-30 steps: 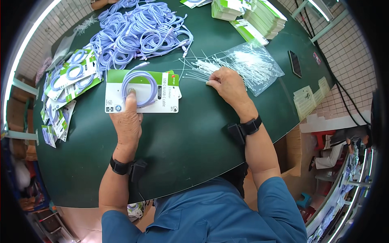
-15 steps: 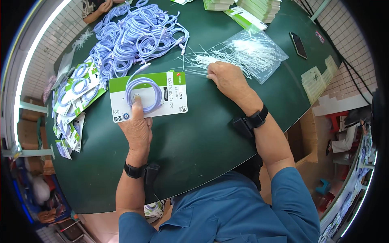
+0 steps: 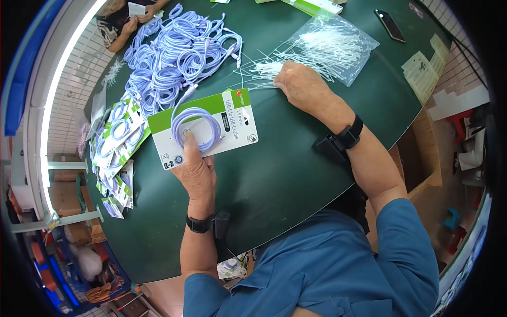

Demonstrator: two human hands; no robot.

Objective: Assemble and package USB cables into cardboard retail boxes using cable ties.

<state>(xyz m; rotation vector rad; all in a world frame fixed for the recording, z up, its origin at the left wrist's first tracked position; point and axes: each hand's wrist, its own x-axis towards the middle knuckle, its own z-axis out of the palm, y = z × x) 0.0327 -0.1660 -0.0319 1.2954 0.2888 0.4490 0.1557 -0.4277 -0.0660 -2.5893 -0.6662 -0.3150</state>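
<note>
We see the left hand [image 3: 196,171] laid flat on a white and green backing card [image 3: 205,132] that lies on the dark green bench [image 3: 285,179]; its fingers [image 3: 188,138] are stretched out, not curled round anything, and one fingertip presses the middle of the coiled lilac cable [image 3: 196,127] resting on the card; the card sits just left of centre, close in front of us. The right hand [image 3: 301,84] lies farther up the bench, at the edge of a spill of thin white ties [image 3: 264,67]; its fingers are bent down onto the ties, but we cannot tell whether they have pinched one or only touch them. The ties fan out of a clear plastic bag [image 3: 338,45] lying open just beyond that hand. Above the card we see a big heap of loose lilac cables [image 3: 179,53]; to the left, a stack of carded cables [image 3: 116,137] lies in an overlapping row near the bench rim. A dark phone [image 3: 390,25] lies well apart at the far right; another person's hands [image 3: 138,16] hold a card at the far edge. Both wrists wear black bands [image 3: 350,132].
</note>
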